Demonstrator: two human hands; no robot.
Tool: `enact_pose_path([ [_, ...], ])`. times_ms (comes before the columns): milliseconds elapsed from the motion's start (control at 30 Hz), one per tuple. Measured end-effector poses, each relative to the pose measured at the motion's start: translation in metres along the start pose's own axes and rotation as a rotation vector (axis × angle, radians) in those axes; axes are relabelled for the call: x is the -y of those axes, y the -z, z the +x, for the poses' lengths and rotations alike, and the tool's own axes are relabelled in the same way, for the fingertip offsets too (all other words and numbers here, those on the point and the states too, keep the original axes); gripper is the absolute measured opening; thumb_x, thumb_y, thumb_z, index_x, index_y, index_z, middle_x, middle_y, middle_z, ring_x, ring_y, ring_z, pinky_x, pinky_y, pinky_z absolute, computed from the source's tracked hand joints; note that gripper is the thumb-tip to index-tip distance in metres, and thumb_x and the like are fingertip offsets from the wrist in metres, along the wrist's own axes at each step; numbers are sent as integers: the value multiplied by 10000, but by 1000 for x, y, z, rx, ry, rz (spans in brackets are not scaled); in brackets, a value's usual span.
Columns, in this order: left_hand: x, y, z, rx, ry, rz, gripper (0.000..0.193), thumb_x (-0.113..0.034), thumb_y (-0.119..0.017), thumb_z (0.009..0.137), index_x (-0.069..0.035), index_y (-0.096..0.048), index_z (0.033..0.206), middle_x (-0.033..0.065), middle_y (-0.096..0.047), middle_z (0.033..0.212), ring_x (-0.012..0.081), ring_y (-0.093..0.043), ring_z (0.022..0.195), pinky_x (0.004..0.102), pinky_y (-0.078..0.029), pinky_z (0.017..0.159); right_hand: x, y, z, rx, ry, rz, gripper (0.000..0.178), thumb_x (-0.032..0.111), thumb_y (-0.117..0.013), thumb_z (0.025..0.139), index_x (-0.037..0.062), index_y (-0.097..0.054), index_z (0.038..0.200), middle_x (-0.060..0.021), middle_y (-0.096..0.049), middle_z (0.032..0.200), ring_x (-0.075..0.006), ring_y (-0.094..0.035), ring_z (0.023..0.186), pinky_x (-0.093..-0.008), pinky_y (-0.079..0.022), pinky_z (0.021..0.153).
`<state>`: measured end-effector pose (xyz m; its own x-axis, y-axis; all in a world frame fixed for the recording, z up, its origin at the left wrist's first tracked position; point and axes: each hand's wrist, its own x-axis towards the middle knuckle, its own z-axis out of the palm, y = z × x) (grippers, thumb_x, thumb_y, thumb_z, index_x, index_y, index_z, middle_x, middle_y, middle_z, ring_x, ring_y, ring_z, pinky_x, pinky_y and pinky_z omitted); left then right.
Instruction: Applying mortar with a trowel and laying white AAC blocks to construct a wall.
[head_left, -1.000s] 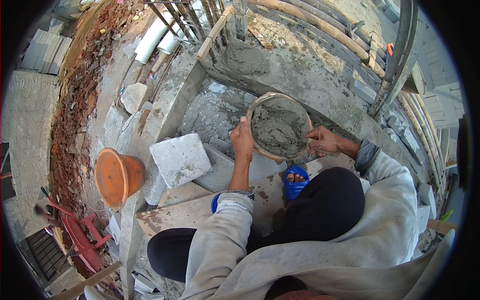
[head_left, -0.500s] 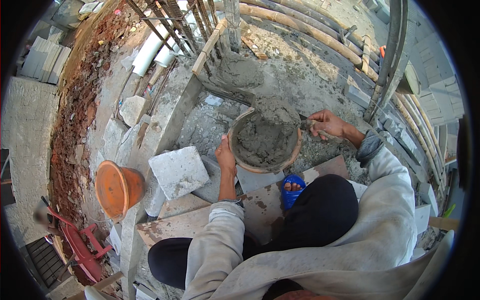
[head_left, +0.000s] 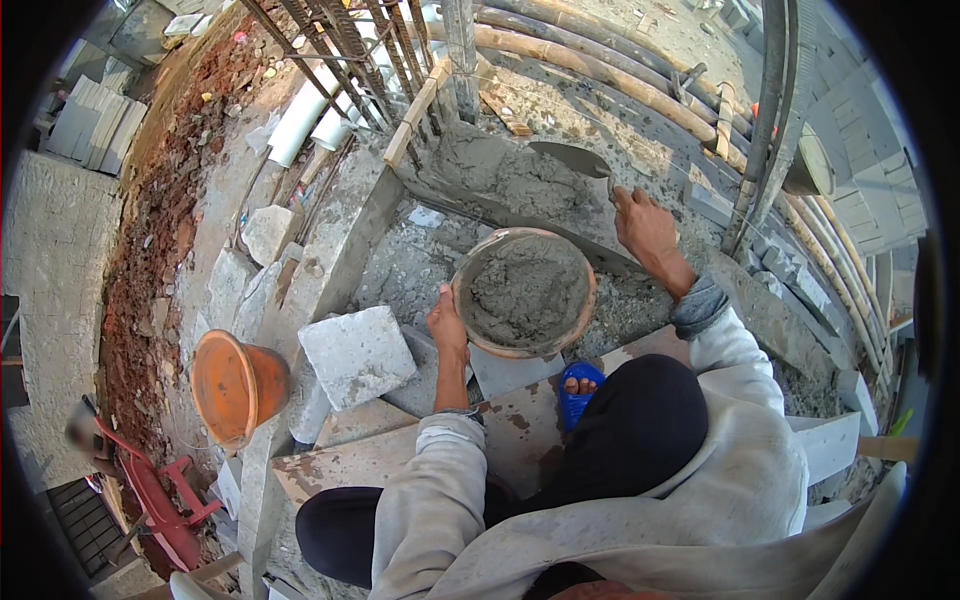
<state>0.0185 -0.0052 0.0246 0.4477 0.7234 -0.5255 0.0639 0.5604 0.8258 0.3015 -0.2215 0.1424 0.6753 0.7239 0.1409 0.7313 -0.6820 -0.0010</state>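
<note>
My left hand (head_left: 447, 318) grips the left rim of a round bucket (head_left: 583, 322), its fingers closed against the edge. Wet grey mortar (head_left: 530, 287) fills much of that bucket. Beyond it, my right hand (head_left: 648, 232) is wrapped round the handle of a trowel (head_left: 568, 157), which the fingers mostly hide. The trowel's dark blade points left over a bed of fresh mortar (head_left: 520, 185) on top of the low wall. The blade's underside is hidden, so I cannot tell how much mortar it touches.
An orange bucket (head_left: 238, 388) stands at the left beside a pale block (head_left: 358, 356). Upright rusty rebar (head_left: 345, 65) rises at the wall's far left end. Bamboo poles (head_left: 600, 65) lie across the back, and a metal post (head_left: 775, 130) stands at right. A red wheelbarrow (head_left: 165, 490) is lower left.
My right hand has moved up and away from the bucket with the trowel. The mortar heaped at the bucket's far rim is gone from there, and more mortar lies on the wall.
</note>
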Motion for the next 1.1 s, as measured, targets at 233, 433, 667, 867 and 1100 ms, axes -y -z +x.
enact_pose_path([
  [233, 6, 0, 1, 12, 11, -31, 455, -396, -534, 1062, 8, -739, 1098, 71, -726, 1034, 162, -656, 888, 330, -526, 801, 23, 8, 10, 284, 5, 312, 311, 267, -541, 991, -15, -586, 1114, -262, -680, 880, -481, -670, 794, -578, -533, 747],
  [433, 5, -7, -2, 13, 29, -51, 443, -391, -537, 1061, 5, -733, 1089, 76, -727, 1033, 163, -664, 883, 329, -535, 800, 11, -16, 31, 284, 3, 324, 356, 286, -531, 994, -61, -599, 1031, -298, -680, 838, -484, -676, 826, -575, -521, 748],
  [667, 3, 4, 2, 1, -11, -38, 447, -389, -536, 1061, 11, -733, 1093, 73, -727, 1028, 167, -663, 876, 321, -530, 802, 6, 44, 27, 715, -283, 645, 370, 280, -528, 978, -66, -658, 964, -288, -701, 862, -460, -692, 852, -543, -538, 763],
  [867, 4, -8, -1, 28, 10, -24, 451, -387, -532, 1062, 15, -733, 1103, 77, -729, 1038, 177, -668, 881, 324, -533, 808, -19, 39, 31, 201, -178, -48, 211, 176, -625, 893, -5, -701, 972, -201, -731, 848, -359, -733, 809, -451, -577, 671],
  [1100, 1, -1, -2, -23, 0, -39, 460, -382, -524, 1069, 21, -741, 1120, 77, -735, 1025, 167, -664, 868, 332, -529, 786, 111, -37, 107, 244, 11, 1, 140, 108, -669, 848, 84, -802, 884, -113, -762, 884, -329, -757, 852, -422, -620, 647],
])
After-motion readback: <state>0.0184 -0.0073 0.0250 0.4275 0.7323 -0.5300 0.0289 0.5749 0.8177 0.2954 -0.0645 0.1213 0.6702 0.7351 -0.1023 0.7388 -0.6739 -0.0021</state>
